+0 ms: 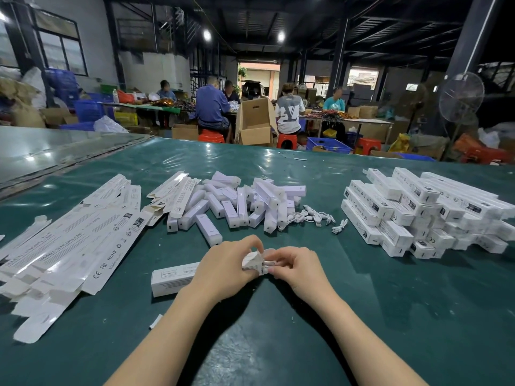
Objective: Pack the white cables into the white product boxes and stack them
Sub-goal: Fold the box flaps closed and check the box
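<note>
Both hands [227, 270] on white box [172, 278] and cable [269, 263]

Counted 2 hands: left hand [223, 270], right hand [296, 267]. They held 1 long white cardboard product box [172, 278], with 1 white cable [269, 263] at its open end. Loose coiled white cable bundles [312, 217]: tangled cluster, count unclear, plus 1 apart [340, 226]. Well over ten flat unfolded white cartons [83, 240]. Roughly two dozen white plastic rectangular bars [242, 201]. Roughly two dozen stacked closed boxes [418, 210] showed. Background had 5 seated people [211, 107], 2 ceiling lamps [207, 35], 1 pedestal fan [461, 96], 1 open brown carton [255, 121].
</note>
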